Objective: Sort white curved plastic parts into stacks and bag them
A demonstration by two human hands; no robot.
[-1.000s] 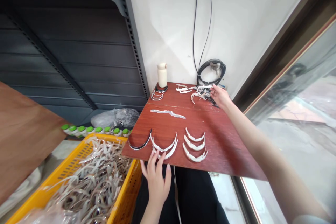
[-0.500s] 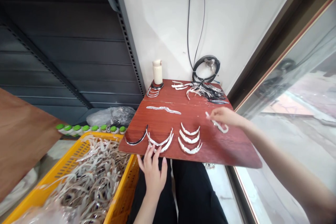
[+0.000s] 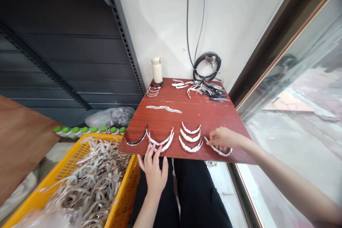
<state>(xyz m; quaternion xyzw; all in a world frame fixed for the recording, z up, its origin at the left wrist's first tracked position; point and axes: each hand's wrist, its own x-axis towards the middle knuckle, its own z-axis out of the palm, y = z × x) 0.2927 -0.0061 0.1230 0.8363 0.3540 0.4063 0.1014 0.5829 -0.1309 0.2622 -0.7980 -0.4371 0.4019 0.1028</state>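
Observation:
My right hand (image 3: pixel 223 138) pinches a white curved piece (image 3: pixel 218 149) that lies on the red-brown table (image 3: pixel 205 114) near its front right edge. To its left sit three stacked white curved pieces (image 3: pixel 190 137). My left hand (image 3: pixel 154 169) rests at the table's front edge, fingers spread, its tips touching a pair of longer white curved pieces (image 3: pixel 160 142). A dark curved piece (image 3: pixel 136 140) lies at the front left corner.
A yellow crate (image 3: pixel 80 181) full of pale curved strips stands at the lower left. A heap of loose pieces (image 3: pixel 205 89), a white bottle (image 3: pixel 156 70), a coiled black cable (image 3: pixel 207 65) and a wavy strip (image 3: pixel 163 108) lie further back. Green-capped bottles (image 3: pixel 88 130) line the floor.
My right hand took a white piece from the far heap and brought it down to the table's front right, beside the three stacked pieces. The left hand stayed put.

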